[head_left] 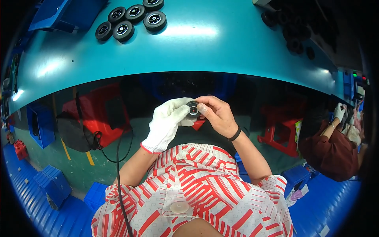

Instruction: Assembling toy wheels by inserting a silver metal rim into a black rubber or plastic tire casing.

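Note:
Between both hands, in front of my body and off the table's near edge, is a small black toy wheel (193,110) with a light ring at its hub. My left hand (169,120), in a white knitted glove with a red cuff, closes on the wheel's left side. Bare apart from a covering on the thumb tip and a black wristband, my right hand (218,115) pinches the wheel from the right. The fingers hide part of its tyre. Several finished-looking black wheels (123,31) with silver-spoked hubs lie grouped on the teal table (189,51).
A blue bin (59,15) stands at the table's far left; more dark wheels (294,33) lie at the far right. Red stools (278,130) are below the table. A black cable (118,173) hangs by my left arm. Another person (335,150) works at the right.

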Available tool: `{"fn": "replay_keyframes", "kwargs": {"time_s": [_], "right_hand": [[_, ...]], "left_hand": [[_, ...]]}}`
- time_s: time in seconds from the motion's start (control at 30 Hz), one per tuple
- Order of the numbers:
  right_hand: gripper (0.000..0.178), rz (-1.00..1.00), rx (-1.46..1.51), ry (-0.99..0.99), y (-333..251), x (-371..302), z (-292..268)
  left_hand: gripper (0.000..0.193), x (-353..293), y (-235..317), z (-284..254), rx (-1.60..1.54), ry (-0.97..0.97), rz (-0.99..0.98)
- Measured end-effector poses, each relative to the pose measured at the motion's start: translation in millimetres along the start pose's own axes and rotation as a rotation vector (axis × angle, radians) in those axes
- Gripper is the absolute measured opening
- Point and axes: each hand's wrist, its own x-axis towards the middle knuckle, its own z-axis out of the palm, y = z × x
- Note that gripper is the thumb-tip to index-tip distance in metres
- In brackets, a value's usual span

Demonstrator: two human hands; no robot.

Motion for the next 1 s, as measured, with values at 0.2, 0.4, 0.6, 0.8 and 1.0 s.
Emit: {"fn": "replay_keyframes", "kwargs": {"time_s": [0.2, 0.4, 0.6, 0.8, 1.0], "right_hand": [[0.025, 0.151, 0.148, 0.02, 3, 5, 3], [0.02, -0.232, -0.282, 0.17, -5, -1, 3], [0.043, -0.316, -0.286, 0.186, -6, 0, 4], [0.048, -0.288, -0.346, 0.104, -3, -1, 1], [0.052, -0.563, -0.506, 0.215, -42, -3, 2]], "left_hand": [[0.03, 10, -10, -5, -0.18, -0.03, -0.015], [0.029, 10, -9, -1, -0.319, -0.038, -0.09], [0.032, 10, -9, -7, -0.384, -0.108, -0.047], [0.04, 4, 2, 1, -0.224, -0.12, -0.032], [0.04, -1, 7, 2, -0.328, -0.106, 0.083]]}}
